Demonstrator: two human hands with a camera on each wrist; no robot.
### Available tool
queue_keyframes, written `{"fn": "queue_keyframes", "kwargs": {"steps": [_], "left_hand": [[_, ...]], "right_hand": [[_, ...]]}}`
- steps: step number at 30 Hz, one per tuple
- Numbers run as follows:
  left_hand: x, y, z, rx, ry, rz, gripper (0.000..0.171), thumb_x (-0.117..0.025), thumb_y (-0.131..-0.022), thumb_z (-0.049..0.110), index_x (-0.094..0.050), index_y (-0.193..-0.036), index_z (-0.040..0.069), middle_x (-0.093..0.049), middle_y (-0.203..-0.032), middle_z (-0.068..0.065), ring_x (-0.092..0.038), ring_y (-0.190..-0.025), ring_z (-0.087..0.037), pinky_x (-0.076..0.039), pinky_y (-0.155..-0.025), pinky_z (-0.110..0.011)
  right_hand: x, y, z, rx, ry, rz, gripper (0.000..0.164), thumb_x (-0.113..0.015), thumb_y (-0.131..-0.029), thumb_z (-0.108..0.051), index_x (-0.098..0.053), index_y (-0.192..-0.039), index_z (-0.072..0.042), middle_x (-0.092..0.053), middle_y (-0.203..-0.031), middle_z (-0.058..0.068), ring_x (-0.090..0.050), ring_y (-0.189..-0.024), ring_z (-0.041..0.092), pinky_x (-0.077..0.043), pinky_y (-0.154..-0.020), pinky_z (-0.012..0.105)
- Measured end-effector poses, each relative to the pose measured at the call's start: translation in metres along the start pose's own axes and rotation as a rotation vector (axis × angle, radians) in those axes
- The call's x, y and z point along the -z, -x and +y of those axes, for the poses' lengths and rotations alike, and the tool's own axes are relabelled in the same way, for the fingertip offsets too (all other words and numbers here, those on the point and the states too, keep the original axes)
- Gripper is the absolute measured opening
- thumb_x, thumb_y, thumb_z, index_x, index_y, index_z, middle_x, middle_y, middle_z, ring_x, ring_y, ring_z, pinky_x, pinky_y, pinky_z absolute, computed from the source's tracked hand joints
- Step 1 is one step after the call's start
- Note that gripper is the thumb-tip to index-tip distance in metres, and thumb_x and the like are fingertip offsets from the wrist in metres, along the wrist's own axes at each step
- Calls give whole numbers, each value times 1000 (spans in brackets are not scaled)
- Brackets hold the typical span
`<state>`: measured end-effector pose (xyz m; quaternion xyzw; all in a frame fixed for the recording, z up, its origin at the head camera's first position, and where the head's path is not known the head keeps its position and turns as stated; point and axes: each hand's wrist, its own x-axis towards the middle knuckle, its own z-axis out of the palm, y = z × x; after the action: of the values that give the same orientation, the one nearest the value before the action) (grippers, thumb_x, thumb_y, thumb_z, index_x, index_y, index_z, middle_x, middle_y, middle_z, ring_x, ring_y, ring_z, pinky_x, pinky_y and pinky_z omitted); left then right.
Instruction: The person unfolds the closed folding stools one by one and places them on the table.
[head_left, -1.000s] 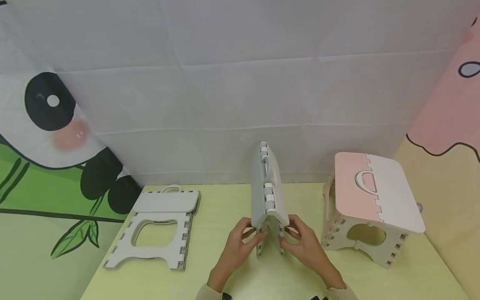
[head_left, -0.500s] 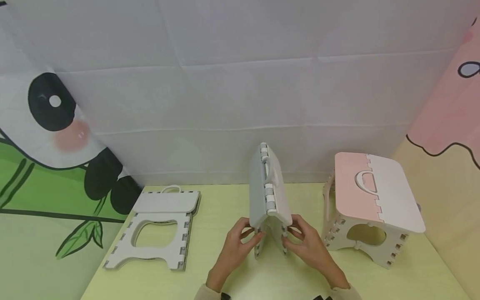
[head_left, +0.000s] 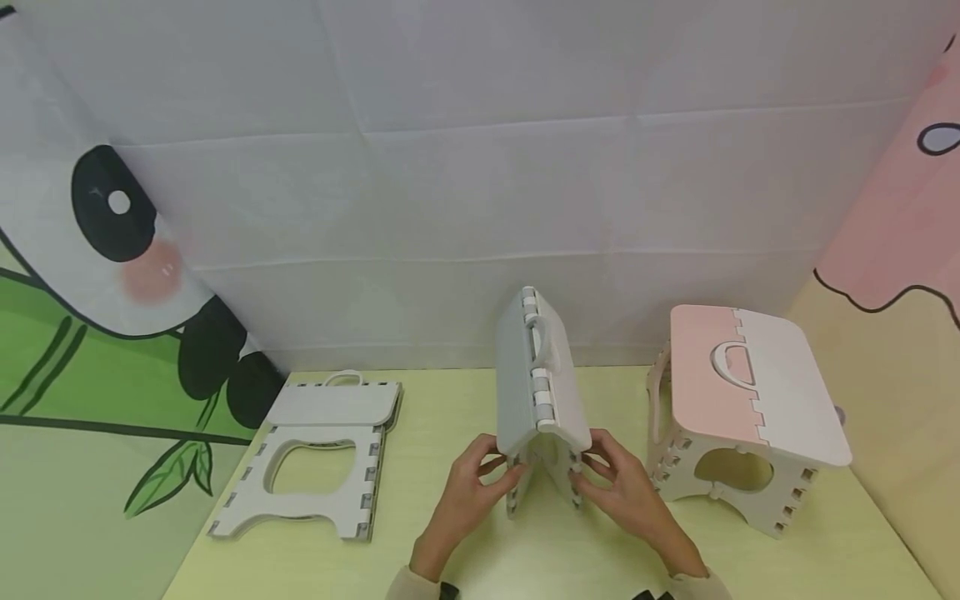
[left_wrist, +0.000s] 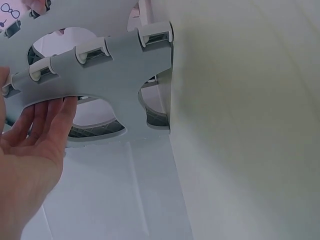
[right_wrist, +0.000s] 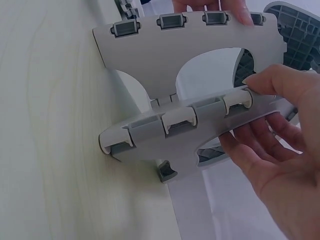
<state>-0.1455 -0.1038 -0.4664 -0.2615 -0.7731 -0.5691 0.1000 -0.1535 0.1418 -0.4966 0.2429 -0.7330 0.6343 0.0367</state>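
the part-folded stool [head_left: 513,392] stood centrally on the desk [head_left: 442,408]; the left hand [head_left: 472,485] and right hand [head_left: 621,487] each closely pinched one leg panel [left_wrist: 120,75]. its plastic was probably light and stiff, best gripped by those edges.

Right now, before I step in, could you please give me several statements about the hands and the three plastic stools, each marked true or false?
1. The left hand and the right hand both hold the half-open pale plastic folding stool. True.
2. The held stool's top is flat and level. False: it slopes down on both sides of a raised hinged ridge.
3. The pink-and-white plastic stool stands unfolded on the pale yellow-green table. True.
4. The stool at the person's left stands unfolded. False: that whitish plastic stool lies folded flat.
5. Neither hand holds the pink-and-white stool. True.
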Motion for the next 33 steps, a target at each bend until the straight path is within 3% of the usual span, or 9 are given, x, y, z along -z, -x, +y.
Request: {"fn": "queue_keyframes", "kwargs": {"steps": [5, 12, 24, 28, 33], "left_hand": [[2, -1, -1, -11, -7, -7, 31, -68, -87, 6, -57, -115, 11, -59, -109, -4, -60, -102, -25, -55, -83, -37], [5, -2, -1, -26, -14, -3, 29, -68, -87, 4, -58, -113, 9, -59, -108, -5, -60, -102, -26, -55, -83, -39], [9, 0, -2, -18, -9, -6, 31, -67, -86, 2, -58, -115, 10, -59, -109, -5, -59, -103, -29, -54, -83, -43], [8, 2, -14, 13, -4, -3, 33, -68, -86, 3, -58, -116, 11, -59, -110, -5, -58, -105, -31, -54, -85, -40], [8, 4, -32, 50, 3, -13, 34, -70, -87, 12, -57, -118, 17, -58, -113, 0, -58, -107, -25, -53, -87, -34]], "right_hand": [[0, 0, -9, -4, 7, 16, 48, -71, -82, 2, -50, -124, -8, -52, -125, 10, -54, -116, 17, -46, -94, 29], [6, 2, 1, -25, 5, -15, 50, -71, -85, -9, -48, -129, -15, -50, -129, 7, -51, -120, 18, -43, -97, 28], [8, 2, -1, -22, 14, -6, 50, -71, -85, -8, -48, -129, -12, -50, -129, 9, -52, -118, 23, -45, -95, 29], [8, 2, -3, -35, 11, -4, 51, -71, -85, -10, -48, -130, -14, -50, -129, 7, -52, -119, 22, -45, -96, 28], [10, 3, -1, -29, 16, 1, 53, -72, -84, -10, -48, -131, -15, -50, -129, 5, -52, -119, 21, -45, -96, 29]]}}
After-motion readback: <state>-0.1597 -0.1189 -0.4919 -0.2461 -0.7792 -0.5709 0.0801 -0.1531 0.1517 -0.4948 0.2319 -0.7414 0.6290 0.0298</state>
